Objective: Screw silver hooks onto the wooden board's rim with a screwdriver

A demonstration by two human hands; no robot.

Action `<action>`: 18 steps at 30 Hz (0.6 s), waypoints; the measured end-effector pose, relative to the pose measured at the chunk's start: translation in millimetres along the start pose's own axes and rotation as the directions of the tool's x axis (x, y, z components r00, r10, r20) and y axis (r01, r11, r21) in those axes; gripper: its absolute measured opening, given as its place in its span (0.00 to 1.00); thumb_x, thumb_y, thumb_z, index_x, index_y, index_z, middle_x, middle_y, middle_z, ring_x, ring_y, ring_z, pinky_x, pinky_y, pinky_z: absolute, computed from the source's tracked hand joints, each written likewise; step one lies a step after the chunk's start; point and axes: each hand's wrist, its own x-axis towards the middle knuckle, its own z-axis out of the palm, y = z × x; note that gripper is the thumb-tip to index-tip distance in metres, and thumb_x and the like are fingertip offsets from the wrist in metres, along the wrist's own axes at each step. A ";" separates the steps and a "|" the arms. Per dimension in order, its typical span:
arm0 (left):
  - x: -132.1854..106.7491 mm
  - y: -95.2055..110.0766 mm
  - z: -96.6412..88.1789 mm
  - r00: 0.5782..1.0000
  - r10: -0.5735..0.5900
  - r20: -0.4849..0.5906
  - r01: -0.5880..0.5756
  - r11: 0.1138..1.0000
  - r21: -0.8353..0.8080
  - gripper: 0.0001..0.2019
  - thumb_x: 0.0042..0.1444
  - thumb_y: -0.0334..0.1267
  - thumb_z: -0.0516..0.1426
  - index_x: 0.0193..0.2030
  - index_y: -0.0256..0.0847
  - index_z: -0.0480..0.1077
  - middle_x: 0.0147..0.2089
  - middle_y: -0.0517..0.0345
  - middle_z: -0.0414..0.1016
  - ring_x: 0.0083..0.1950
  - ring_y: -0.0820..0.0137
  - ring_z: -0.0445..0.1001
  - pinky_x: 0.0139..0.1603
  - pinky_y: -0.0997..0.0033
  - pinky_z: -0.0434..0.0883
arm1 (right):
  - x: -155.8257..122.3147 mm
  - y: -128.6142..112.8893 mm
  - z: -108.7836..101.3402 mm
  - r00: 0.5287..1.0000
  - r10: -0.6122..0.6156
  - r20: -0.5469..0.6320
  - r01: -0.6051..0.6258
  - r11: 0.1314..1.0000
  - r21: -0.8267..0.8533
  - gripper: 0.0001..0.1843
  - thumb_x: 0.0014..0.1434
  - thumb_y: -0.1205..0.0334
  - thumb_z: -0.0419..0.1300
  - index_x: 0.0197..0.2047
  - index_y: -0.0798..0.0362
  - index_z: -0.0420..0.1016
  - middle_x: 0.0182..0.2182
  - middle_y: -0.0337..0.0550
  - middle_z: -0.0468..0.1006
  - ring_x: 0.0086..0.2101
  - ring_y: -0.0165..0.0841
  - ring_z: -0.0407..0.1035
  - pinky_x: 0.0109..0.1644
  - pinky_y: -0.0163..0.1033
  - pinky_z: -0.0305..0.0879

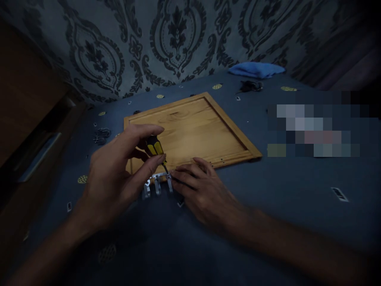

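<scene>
My left hand (pixel 116 171) is closed around a screwdriver (pixel 155 147) with a black and yellow handle, thumb and index finger on it. Its shaft slants down to a metal rail with hooks (pixel 157 186) at the near edge of a framed wooden board (pixel 190 131). Several hooks hang from this rail toward me. The fingers of my right hand (pixel 202 186) press on the rail's right end and the board's edge beside the screwdriver tip. My right thumb is hard to make out, and whatever lies under the tip is too small to see.
The board lies on a dark blue patterned cloth (pixel 297 198). Behind it are a folded blue cloth (pixel 257 70) and a dark bundle (pixel 251 86). Small dark wire-like items (pixel 102 135) lie at the left. A wooden cabinet (pixel 26 79) stands far left, and a blurred-out patch covers the right.
</scene>
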 end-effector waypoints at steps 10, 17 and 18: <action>-1.1 -3.0 0.3 1.000 0.013 0.002 -0.013 1.000 0.021 0.15 0.62 0.36 0.63 0.55 0.49 0.72 0.47 0.62 0.79 0.41 0.68 0.80 0.43 0.69 0.80 | -0.4 0.1 -1.6 1.000 -0.002 0.022 0.002 1.000 0.011 0.17 0.66 0.70 0.55 0.55 0.53 0.78 0.52 0.48 0.82 0.55 0.44 0.69 0.65 0.62 0.55; -0.4 -3.3 0.1 0.999 0.046 0.012 -0.046 0.998 0.053 0.15 0.63 0.35 0.62 0.56 0.47 0.71 0.49 0.61 0.79 0.43 0.70 0.79 0.44 0.72 0.79 | -0.4 0.9 0.0 1.000 0.011 0.029 -0.011 1.000 -0.001 0.18 0.64 0.70 0.56 0.54 0.50 0.79 0.52 0.48 0.82 0.54 0.43 0.68 0.65 0.61 0.55; -0.4 -3.4 0.3 0.998 0.062 0.008 -0.062 0.995 0.077 0.14 0.63 0.37 0.63 0.55 0.47 0.72 0.48 0.61 0.79 0.42 0.70 0.79 0.43 0.72 0.79 | -0.4 0.9 0.0 1.000 0.006 0.025 -0.006 1.000 -0.003 0.19 0.64 0.70 0.55 0.54 0.51 0.79 0.52 0.49 0.82 0.54 0.44 0.68 0.65 0.61 0.56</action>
